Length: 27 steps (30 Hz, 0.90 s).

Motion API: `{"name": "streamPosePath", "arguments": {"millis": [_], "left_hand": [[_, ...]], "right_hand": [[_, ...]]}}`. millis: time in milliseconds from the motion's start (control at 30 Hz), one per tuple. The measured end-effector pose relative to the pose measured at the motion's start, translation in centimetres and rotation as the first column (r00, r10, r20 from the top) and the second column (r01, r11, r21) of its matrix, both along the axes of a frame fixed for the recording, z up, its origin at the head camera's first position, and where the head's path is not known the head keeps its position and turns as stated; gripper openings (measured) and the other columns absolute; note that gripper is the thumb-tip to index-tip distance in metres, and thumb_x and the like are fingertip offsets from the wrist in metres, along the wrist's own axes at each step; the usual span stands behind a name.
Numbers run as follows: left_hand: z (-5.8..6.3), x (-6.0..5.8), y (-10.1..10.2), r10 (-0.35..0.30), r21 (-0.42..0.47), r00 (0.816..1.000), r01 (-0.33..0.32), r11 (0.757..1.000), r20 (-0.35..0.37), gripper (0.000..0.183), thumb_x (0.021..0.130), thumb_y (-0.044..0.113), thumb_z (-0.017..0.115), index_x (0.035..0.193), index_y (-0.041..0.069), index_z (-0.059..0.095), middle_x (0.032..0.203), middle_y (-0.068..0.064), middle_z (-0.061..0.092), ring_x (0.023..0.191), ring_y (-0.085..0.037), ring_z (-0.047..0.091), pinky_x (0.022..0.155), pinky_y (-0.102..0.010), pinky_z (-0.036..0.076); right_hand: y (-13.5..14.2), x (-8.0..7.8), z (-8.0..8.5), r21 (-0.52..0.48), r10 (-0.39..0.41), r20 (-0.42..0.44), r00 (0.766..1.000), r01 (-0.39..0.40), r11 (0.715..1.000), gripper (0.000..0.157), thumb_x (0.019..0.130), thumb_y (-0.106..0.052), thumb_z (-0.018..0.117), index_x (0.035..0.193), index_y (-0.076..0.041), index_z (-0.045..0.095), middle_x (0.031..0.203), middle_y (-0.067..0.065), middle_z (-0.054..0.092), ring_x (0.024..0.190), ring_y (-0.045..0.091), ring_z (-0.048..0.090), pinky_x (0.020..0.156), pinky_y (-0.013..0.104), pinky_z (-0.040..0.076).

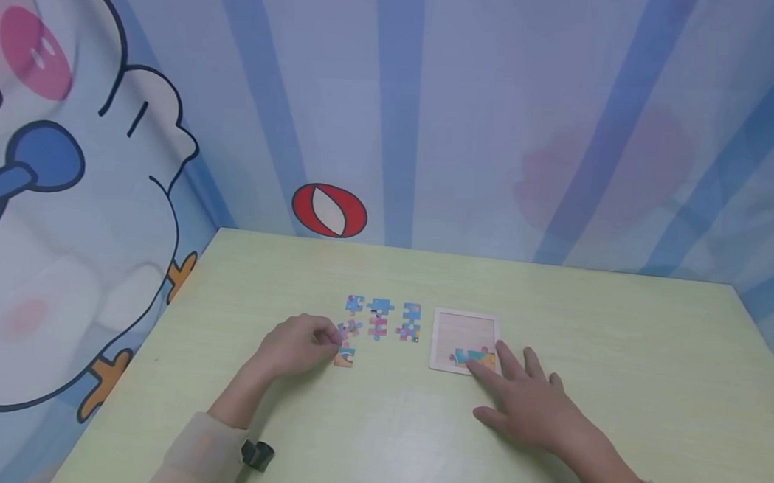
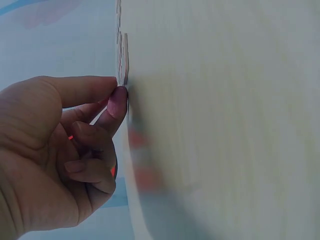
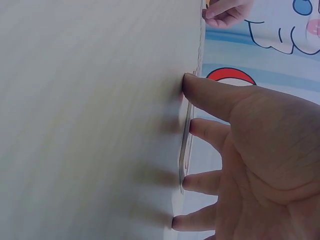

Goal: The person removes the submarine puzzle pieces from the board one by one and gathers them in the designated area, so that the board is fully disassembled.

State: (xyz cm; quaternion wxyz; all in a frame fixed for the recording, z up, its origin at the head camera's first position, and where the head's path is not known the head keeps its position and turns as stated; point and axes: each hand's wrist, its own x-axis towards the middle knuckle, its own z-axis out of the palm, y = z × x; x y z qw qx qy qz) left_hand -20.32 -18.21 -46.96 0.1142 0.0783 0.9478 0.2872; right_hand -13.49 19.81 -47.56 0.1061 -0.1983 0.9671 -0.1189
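My left hand (image 1: 297,345) is at the left edge of a group of loose jigsaw puzzle pieces (image 1: 379,307). Its thumb and forefinger pinch the edge of a pink-and-blue puzzle piece (image 1: 345,333), partly hidden behind the fingertips. Just below that lies an orange-and-teal piece (image 1: 344,358). In the left wrist view the left hand (image 2: 75,150) has its other fingers curled, and the pieces (image 2: 125,57) appear edge-on. My right hand (image 1: 533,405) spreads its fingers over the lower right of a square puzzle tray (image 1: 445,310). Its forefinger touches joined pieces (image 1: 461,355) lying inside.
Several more pieces (image 1: 411,312) lie between the left hand and the tray, in rough columns. They rest on a pale yellow table (image 1: 375,433). Behind stands a blue striped backdrop (image 1: 460,128), with a cartoon bird (image 1: 59,273) on the left side.
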Motion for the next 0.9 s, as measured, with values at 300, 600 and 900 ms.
{"name": "streamPosePath", "arguments": {"millis": [300,600,900], "left_hand": [[0.2,-0.3,0.3,-0.015,-0.02,1.0,0.014,1.0,-0.02,0.006,0.095,0.023,0.075,0.101,0.02,0.077,0.095,0.007,0.07,0.087,-0.015,0.062,0.081,-0.041,0.053],[1.3,-0.6,2.5,-0.032,0.014,0.999,0.032,0.999,-0.019,0.006,0.096,0.022,0.075,0.101,0.019,0.076,0.09,0.008,0.068,0.075,-0.015,0.059,0.067,-0.034,0.048],[1.4,-1.2,5.6,-0.141,0.033,0.989,0.143,0.989,-0.039,0.006,0.098,0.022,0.07,0.102,0.02,0.075,0.092,0.008,0.069,0.066,-0.009,0.063,0.065,-0.034,0.052]], "right_hand": [[-0.1,0.0,0.0,0.007,-0.002,0.0,1.0,0.002,1.0,0.067,0.099,-0.051,0.065,0.158,-0.025,0.046,0.164,0.026,0.028,0.141,0.067,0.024,0.095,0.085,0.03],[0.0,-0.1,-0.1,0.01,-0.001,-0.013,1.0,0.001,1.0,0.067,0.098,-0.051,0.066,0.158,-0.026,0.047,0.164,0.026,0.029,0.142,0.066,0.024,0.094,0.085,0.031],[0.1,-0.1,-0.2,0.012,0.01,-0.043,0.999,-0.009,1.0,0.069,0.098,-0.052,0.066,0.158,-0.025,0.045,0.163,0.025,0.031,0.141,0.065,0.027,0.093,0.085,0.033]]}}
